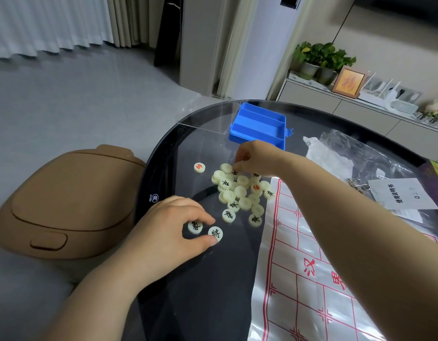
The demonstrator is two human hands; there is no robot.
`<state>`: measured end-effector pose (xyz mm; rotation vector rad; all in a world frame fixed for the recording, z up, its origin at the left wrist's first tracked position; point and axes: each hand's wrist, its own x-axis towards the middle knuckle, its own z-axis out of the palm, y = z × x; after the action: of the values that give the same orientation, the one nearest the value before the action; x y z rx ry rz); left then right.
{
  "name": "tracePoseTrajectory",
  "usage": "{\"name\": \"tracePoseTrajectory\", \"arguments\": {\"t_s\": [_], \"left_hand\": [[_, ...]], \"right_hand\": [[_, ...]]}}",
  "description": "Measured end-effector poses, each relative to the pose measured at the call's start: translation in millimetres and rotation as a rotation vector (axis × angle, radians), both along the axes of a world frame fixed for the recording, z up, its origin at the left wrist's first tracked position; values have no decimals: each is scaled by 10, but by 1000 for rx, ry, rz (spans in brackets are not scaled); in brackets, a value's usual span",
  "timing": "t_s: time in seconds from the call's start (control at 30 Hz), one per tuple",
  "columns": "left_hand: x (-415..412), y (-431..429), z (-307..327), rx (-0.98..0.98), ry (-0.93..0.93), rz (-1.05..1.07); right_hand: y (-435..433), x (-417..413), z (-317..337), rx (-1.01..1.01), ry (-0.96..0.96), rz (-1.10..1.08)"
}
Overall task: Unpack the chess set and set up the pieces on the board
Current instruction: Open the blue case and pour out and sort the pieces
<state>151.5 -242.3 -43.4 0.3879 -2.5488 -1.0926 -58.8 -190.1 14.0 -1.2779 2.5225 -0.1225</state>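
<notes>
Head view: on the dark glass tabletop (200, 303) a loose heap of pale round pieces (240, 193) lies just left of the board (311, 267), a shiny plastic sheet printed with a red grid. Some pieces show black characters, one shows red, and many lie blank side up. A single red-marked piece (199, 167) sits apart at the heap's far left.

The left hand (173, 225) rests on the glass near the heap. Its thumb and forefinger curl narrowly round a pair of pieces (215, 233), both black-marked and lying flat side by side on the tabletop. The right hand (252, 156) reaches across the board's corner to the far edge of the heap, fingers bent down with the tips among the pieces there. Whether it has one pinched cannot be told.

Just beyond the right hand stands the blue box (258, 126), open, split into two long compartments that show only their blue floors. Its clear lid (208, 116) is swung out to the left, over the table's edge.

To the right, a crumpled clear plastic bag (356, 153) lies beside the box with something white bunched at its near end. What the bag holds is unclear. A white printed leaflet (402, 194) rests next to it, with small metal wire loops (356, 183) at its left edge.

On the floor, left of the tabletop, sits a brown bin (65, 200) with its lid shut.
</notes>
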Motion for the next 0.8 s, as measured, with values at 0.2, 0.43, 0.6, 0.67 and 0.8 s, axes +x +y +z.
{"name": "tracePoseTrajectory", "arguments": {"t_s": [0.2,0.43,0.6,0.67,0.8], "left_hand": [[8,2,33,41,-2,6],[8,-5,20,51,-22,7],[13,-8,24,72,-18,4],[19,-21,21,63,-20,3],[9,-10,26,35,-51,-6]], "right_hand": [[27,21,36,21,-1,49],[54,63,9,20,63,40],[126,65,10,-107,84,7],[258,128,103,-245,36,-2],[655,570,188,-367,-110,108]]}}
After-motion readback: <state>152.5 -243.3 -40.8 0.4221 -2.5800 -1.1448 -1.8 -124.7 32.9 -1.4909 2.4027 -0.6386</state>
